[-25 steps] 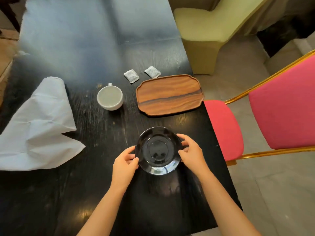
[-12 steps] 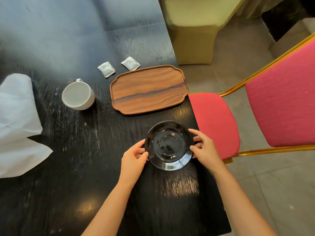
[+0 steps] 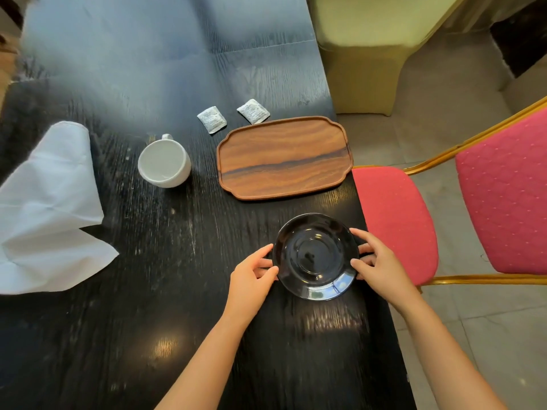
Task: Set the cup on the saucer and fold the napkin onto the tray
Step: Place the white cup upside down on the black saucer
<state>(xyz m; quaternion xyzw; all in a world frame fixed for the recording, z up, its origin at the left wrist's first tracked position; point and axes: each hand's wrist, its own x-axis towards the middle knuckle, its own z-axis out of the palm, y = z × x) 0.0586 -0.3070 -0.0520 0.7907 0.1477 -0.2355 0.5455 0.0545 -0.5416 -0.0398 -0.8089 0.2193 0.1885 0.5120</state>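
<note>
A glossy black saucer lies on the dark table near its right edge. My left hand grips its left rim and my right hand grips its right rim. A white cup stands upright and apart, to the upper left of the saucer, with its handle pointing away from me. The wooden tray lies beyond the saucer with nothing on it. A white napkin lies unfolded and creased at the table's left side.
Two small silver sachets lie just behind the tray. A red chair with a gold frame stands close to the table's right edge. A yellow-green covered chair is at the far right.
The saucer, held by both hands, has shifted right along the table toward the tray's near side. The view has swung, so the cup and napkin sit differently in frame.
</note>
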